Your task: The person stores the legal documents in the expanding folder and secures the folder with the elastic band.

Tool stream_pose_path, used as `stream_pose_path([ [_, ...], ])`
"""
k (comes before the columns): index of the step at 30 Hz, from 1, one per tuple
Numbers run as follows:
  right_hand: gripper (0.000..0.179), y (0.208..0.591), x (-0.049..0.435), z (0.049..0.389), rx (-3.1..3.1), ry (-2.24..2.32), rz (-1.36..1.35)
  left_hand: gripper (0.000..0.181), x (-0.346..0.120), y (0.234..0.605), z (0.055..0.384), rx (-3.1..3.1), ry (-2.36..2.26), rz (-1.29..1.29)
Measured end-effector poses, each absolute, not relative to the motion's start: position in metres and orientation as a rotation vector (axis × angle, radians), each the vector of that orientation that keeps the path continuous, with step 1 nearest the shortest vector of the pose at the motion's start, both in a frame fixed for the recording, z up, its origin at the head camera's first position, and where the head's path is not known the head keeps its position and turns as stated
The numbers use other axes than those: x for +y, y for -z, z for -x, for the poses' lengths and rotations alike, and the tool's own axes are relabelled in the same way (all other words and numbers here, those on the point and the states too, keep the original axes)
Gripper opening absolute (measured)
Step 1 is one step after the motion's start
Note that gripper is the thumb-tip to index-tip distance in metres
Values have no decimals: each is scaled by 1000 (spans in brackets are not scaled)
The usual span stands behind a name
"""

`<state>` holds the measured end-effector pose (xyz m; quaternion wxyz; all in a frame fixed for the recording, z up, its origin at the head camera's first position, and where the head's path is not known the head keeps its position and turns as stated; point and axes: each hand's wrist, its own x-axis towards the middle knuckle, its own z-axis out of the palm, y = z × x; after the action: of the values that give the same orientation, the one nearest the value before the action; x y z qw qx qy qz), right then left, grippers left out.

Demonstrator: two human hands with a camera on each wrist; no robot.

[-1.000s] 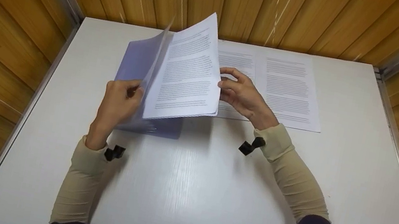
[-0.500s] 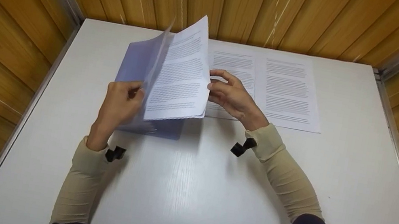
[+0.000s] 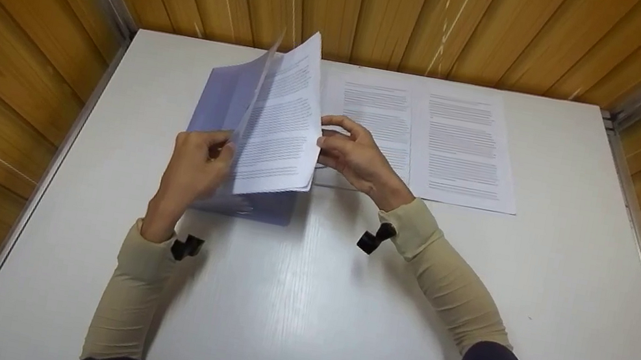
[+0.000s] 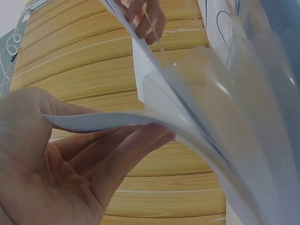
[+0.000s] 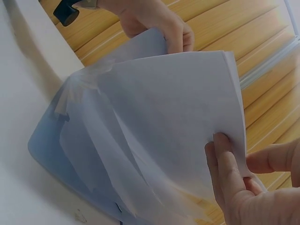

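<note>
A bluish-purple translucent folder with clear sleeves lies on the left half of the table, its leaves raised. My left hand pinches the folder's raised cover, which bends between thumb and fingers in the left wrist view. Printed sheets stand tilted beside that cover, their left part behind it. My right hand holds these sheets by their right edge, thumb on one face and fingers on the other. In the right wrist view, loose clear sleeves fan out below the sheets. The sheets' lower left edge is hidden.
Two printed pages lie flat side by side on the white table, at the back right of the folder. Wood-patterned panels rise behind the table and on both sides. A small black device sits at each cuff.
My right hand has moved left and slightly toward me with the printed sheets, which stand more edge-on and closer to the raised cover. The left hand has hardly moved.
</note>
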<state>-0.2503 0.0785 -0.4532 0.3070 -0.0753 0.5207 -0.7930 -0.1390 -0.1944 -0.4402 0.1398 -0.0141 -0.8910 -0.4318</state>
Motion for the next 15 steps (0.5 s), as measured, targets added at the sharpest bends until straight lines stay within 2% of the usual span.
stream_pose_path([
  [15, 35, 455, 54, 243, 1488, 2067, 189, 31, -192, 444, 140, -2570, 1242, 37],
])
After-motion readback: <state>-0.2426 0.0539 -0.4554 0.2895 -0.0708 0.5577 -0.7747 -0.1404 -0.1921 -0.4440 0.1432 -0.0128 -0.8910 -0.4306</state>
